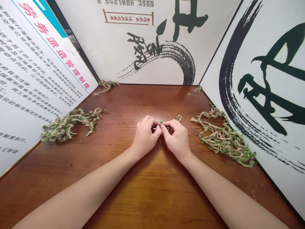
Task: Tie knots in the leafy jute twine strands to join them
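Note:
My left hand (pixel 146 135) and my right hand (pixel 175 136) meet over the middle of the wooden table, fingertips pinched together and almost touching. Between them runs a short piece of leafy twine (pixel 179 118), tan cord with small green leaves. Its looped end shows just behind my right fingers; the rest is mostly covered by both hands. A small pale tip sticks out by my left thumb, too small to name. Both hands are closed on the twine.
A heap of leafy twine (pixel 62 128) lies on the left, and a larger pile of it (pixel 224 140) on the right. A small bunch (pixel 107 85) sits in the back left corner, and scraps (pixel 198 89) lie back right. Printed panels (pixel 152 70) wall in three sides of the table (pixel 133 197).

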{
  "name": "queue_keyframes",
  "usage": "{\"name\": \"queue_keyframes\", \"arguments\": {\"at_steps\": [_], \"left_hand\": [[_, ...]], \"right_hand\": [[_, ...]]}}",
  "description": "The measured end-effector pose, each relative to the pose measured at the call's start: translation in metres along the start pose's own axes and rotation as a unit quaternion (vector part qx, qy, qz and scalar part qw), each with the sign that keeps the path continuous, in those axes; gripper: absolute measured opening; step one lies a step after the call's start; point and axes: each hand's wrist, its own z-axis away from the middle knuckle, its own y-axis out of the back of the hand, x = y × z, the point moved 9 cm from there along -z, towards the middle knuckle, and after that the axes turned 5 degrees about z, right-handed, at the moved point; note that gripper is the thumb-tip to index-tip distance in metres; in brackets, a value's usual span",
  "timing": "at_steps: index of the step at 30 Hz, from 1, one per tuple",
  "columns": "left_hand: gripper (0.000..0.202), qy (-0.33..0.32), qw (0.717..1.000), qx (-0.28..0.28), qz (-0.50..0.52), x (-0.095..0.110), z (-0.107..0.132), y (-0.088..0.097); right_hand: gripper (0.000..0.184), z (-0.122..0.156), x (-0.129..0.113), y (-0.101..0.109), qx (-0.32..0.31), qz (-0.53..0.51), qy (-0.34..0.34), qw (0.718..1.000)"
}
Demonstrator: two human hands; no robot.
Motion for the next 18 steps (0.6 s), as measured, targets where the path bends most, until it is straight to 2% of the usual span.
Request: {"name": "queue_keyframes", "arguments": {"at_steps": [10,18], "left_hand": [[0.010,0.020,1.000,-0.014,0.001,-0.0045,-0.0018,-0.0032],[0.010,0.010,1.000,-0.024,0.016,-0.0034,-0.0015,-0.0040]], "right_hand": [[0.013,0.0003,-0.0010,-0.0008,0.002,0.007,0.018,1.000],[0.010,-0.0018,0.0069,-0.0028,-0.007,-0.020,-0.015,1.000]]}}
